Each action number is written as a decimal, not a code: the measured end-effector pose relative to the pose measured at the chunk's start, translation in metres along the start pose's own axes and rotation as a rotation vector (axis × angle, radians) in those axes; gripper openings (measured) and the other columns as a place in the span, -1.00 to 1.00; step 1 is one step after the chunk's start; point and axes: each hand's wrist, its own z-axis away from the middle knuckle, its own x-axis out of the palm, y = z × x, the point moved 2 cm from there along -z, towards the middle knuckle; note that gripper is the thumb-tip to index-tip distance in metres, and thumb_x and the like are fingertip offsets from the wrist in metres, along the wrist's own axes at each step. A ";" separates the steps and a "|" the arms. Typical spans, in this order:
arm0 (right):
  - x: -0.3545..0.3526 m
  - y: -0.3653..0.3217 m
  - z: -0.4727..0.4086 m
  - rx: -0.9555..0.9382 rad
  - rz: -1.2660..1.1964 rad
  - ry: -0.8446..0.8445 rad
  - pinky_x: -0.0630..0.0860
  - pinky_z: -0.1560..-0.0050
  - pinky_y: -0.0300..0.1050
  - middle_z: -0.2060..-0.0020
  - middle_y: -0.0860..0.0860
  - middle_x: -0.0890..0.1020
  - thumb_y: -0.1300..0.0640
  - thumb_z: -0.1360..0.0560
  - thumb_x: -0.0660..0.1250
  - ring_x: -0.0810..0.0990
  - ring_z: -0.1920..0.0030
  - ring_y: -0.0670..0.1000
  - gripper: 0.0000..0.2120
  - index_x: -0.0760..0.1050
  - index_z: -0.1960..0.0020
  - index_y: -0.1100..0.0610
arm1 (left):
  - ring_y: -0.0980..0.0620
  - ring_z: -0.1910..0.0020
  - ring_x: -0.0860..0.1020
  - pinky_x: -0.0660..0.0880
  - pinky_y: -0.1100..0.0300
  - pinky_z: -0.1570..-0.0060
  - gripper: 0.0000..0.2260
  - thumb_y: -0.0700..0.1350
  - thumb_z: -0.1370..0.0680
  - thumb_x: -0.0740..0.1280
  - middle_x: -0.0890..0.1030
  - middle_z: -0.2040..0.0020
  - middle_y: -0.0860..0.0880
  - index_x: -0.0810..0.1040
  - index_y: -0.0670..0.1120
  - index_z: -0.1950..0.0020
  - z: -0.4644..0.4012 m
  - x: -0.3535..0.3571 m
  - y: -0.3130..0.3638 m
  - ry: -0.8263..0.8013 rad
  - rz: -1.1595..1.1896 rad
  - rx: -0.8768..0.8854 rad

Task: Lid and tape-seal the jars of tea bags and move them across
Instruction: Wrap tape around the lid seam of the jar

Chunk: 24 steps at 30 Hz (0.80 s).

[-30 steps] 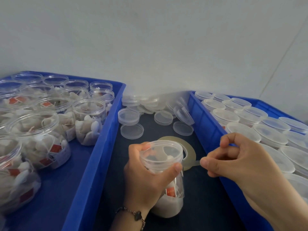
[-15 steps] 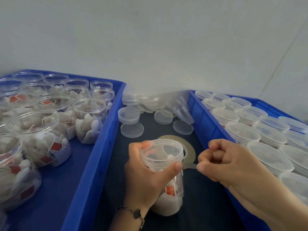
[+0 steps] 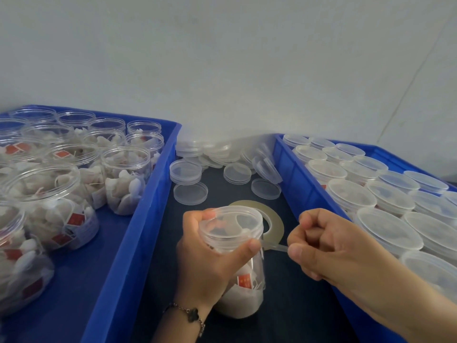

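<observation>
**A:** While two blue trays flank a dark work surface, what fills them?

**B:** The left tray [image 3: 138,219] holds open jars [image 3: 126,179] of tea bags, none lidded; the right tray [image 3: 296,174] holds lidded jars [image 3: 351,194] packed in rows. Between them, loose lids [image 3: 190,193] lie scattered at the far end of the dark mat [image 3: 291,305] (some stacked, some leaning on the right tray's wall).

**A:** And the jar being worked?

**B:** A lidded jar [image 3: 237,288] stands upright on the mat, its long axis near vertical, slightly tilted. The left hand [image 3: 207,263] is wrapped round its upper part, thumb pressed against the lid's rim [image 3: 230,243] on the right-hand side.

**A:** The tape?

**B:** A flat tape roll [image 3: 272,219] lies just behind the jar. A thin strip of tape [image 3: 278,248] runs from beside the left thumb across to the right hand [image 3: 329,246], whose fingers are curled tight, pinching the strip's free end.

**A:** What does the next move turn on?

**B:** By the look of it, the strip's line. It stretches almost level, rightward from the lid seam, and the right hand sits just beside the jar at rim height. Sealing likely calls for that strip to stay level with the seam as the jar turns; whether the tape has already caught on the rim cannot be told.
</observation>
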 end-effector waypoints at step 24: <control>0.000 0.004 -0.040 -0.165 0.472 0.328 0.45 0.29 -0.42 0.34 -0.13 0.62 0.05 -0.44 0.43 0.53 0.18 -0.26 -0.78 0.53 0.35 -0.13 | 0.18 0.17 0.63 0.50 0.41 0.31 -0.39 0.21 -0.05 0.46 0.64 0.12 0.16 0.44 0.01 -0.01 -0.005 -0.009 0.001 -0.031 0.295 -0.174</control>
